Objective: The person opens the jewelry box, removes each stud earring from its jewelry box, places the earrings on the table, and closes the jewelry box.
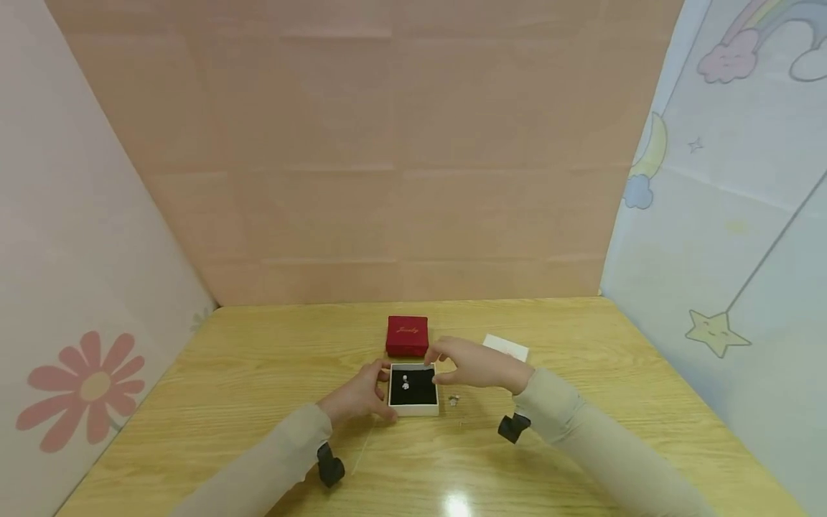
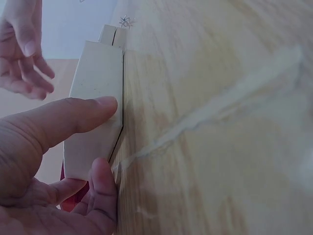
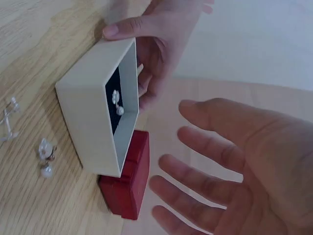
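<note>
A white open jewelry box (image 1: 413, 411) with a black pad (image 1: 421, 388) inside sits on the table. On the pad's left part lies a pearl earring (image 3: 116, 102). My left hand (image 1: 363, 393) grips the box at its left side, its thumb (image 2: 88, 115) pressed along the outer wall and the fingers around the corner. My right hand (image 1: 470, 361) hovers by the box's right edge, fingers spread and apart from it, holding nothing in the right wrist view. A second pearl earring (image 3: 46, 155) lies on the wood to the right of the box.
Behind the white box stands a red jewelry box (image 1: 407, 336) with gold lettering. A white card (image 1: 505, 347) lies beyond my right wrist. Small clear pieces (image 3: 9, 120) rest near the loose earring. Fabric walls enclose the table (image 1: 271, 345) at the back and sides.
</note>
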Demonstrator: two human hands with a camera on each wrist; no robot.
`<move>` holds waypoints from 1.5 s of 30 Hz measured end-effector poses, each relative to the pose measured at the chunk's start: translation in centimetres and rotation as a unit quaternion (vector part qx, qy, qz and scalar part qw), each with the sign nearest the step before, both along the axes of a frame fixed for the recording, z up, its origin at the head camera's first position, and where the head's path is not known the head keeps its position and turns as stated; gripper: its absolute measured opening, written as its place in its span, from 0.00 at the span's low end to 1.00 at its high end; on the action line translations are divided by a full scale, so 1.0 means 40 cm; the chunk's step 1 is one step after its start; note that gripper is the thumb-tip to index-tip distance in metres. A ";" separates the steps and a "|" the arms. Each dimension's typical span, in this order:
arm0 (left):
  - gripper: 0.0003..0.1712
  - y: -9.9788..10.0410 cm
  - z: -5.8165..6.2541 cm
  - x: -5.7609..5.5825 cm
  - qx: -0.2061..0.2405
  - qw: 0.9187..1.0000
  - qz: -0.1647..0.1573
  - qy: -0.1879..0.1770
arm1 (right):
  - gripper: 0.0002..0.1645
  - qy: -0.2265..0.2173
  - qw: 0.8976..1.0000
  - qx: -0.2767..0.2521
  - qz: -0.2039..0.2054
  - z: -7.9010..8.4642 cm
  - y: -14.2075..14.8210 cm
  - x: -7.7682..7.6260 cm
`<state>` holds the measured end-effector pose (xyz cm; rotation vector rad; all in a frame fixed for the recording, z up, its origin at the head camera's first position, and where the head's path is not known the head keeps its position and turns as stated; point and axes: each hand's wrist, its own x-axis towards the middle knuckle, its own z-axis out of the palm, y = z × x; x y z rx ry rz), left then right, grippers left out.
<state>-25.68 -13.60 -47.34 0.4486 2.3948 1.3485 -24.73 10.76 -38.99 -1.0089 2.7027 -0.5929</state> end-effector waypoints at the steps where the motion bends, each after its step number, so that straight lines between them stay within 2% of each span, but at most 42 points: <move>1: 0.54 0.000 0.000 0.002 -0.001 1.000 0.001 0.000 | 0.17 0.005 1.000 0.001 0.001 0.002 -0.011 0.000; 7: 0.52 0.001 0.004 0.009 -0.006 1.000 -0.001 0.001 | 0.21 0.038 0.999 0.018 0.006 -0.008 -0.057 -0.011; 19: 0.52 0.009 0.000 0.016 0.002 1.000 -0.008 0.009 | 0.18 0.084 0.990 0.110 0.019 -0.066 -0.098 -0.044; 28: 0.52 0.017 0.002 0.024 -0.002 1.000 0.002 0.000 | 0.14 0.116 0.986 0.110 0.040 -0.087 -0.105 -0.050; 36: 0.52 0.022 0.000 0.030 -0.004 1.000 0.007 -0.008 | 0.12 0.113 0.985 0.125 0.028 -0.111 -0.108 -0.054; 45: 0.52 0.025 -0.004 0.037 -0.003 1.000 0.006 -0.004 | 0.08 0.114 0.984 0.134 0.018 -0.114 -0.117 -0.051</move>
